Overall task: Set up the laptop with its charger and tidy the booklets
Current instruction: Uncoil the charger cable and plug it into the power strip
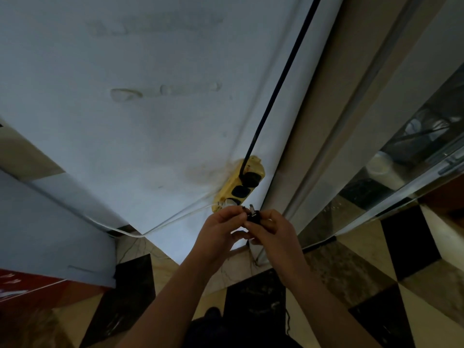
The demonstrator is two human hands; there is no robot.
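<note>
Pale wall, yellow power strip (238, 187); both hands (247, 228) pinching black charger plug (253, 215). I'd align prongs with middle socket, push straight.

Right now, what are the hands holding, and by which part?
Both hands hold a black plug by its body: right hand fingers grip it, left hand fingers pinch near the prongs, which point up toward the yellow power strip.

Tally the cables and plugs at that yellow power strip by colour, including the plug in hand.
Black plugs: 2, one seated in the yellow power strip at its far end, one held in both hands
Black cables: 1
White plugs: 1
White cables: 1
Total: 5
</note>
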